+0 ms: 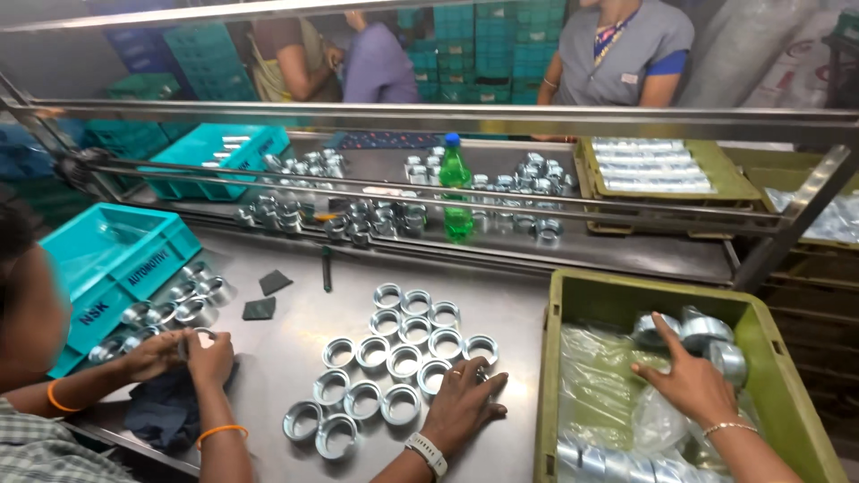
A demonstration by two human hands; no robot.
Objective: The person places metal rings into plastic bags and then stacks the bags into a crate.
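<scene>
Several shiny metal rings (386, 356) lie in rows on the steel table (514, 304), open side up. My left hand (461, 404), with a white watch on the wrist, rests flat at the right edge of this group, its fingers spread and the fingertips against the nearest ring (480, 349). My right hand (691, 383) reaches into a green plastic crate (777, 358) lined with clear plastic. Its fingers are apart and touch a metal ring (653, 329) among a few others at the crate's far end. Neither hand grips anything.
At the left a co-worker's hands (183, 353) with orange bangles hold a ring over a dark cloth (165, 410), beside a teal crate (107, 259) and more rings. Beyond a steel rail (429, 116) stand a green bottle (455, 192), further rings, trays and three people.
</scene>
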